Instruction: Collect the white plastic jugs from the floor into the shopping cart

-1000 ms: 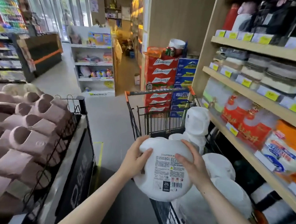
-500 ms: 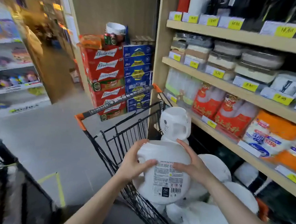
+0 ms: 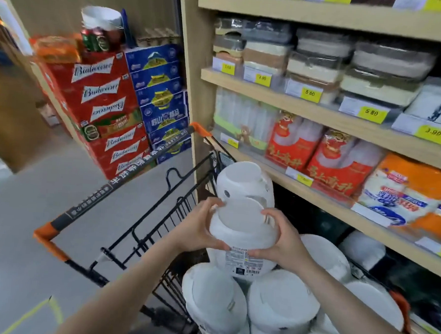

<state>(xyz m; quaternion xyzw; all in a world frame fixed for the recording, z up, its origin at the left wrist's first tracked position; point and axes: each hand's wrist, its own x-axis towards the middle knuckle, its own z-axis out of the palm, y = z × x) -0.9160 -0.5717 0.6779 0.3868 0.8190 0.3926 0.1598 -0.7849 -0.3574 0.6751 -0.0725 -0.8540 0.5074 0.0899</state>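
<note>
I hold a white plastic jug (image 3: 243, 233) with both hands over the black wire shopping cart (image 3: 158, 222). My left hand (image 3: 199, 225) grips its left side and my right hand (image 3: 279, 236) grips its right side, fingers curled round the body. Its label faces me, low down. Behind it another white jug (image 3: 244, 181) stands upright in the cart. Several more white jugs (image 3: 280, 304) lie packed in the cart basket below my hands.
The cart's handle with orange ends (image 3: 50, 235) points left and toward me. Wooden shelves (image 3: 330, 117) with packaged goods run close along the cart's right side. Stacked red and blue beer cases (image 3: 119, 102) stand ahead on the left. Grey floor (image 3: 28, 218) lies to the left.
The view has swung right and down toward the cart. Both hands have lowered the jug deeper into the basket, tipping it so its top faces me.
</note>
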